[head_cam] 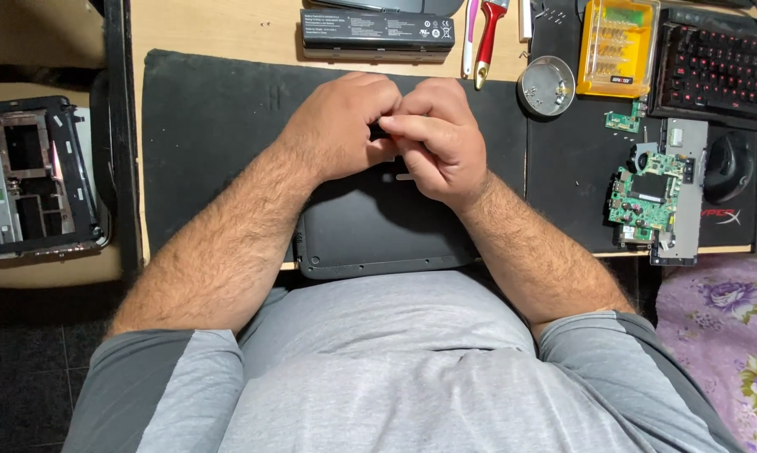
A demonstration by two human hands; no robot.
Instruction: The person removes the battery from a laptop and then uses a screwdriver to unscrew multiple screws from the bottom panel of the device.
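Head view, one entry. Step in hand, as judged: both hands work a small dark part held just above the dark laptop base panel (378,239), a stage of stripping or refitting the machine. Left hand (341,126): fingers curled together, tips pinching the small dark part (380,132). Right hand (437,138): fingers closed, thumb and forefinger pressed on the same part from the opposite side (too small to identify). The panel lies directly beneath the fingers, on the black mat (211,126). The next move seems to call for a fine, steady pinch, since the part is tiny and could drop onto the panel. Count: one battery pack (377,32) just beyond the fingertips; one red-handled tool (488,38) beyond the right fingers; one round metal dish (546,85) right of them; one yellow bit case (618,46) farther right; one keyboard (718,67); one mouse (727,164); two green circuit boards, large (647,197) and small (623,120); one stripped laptop chassis (30,180) well left of the left fingers.
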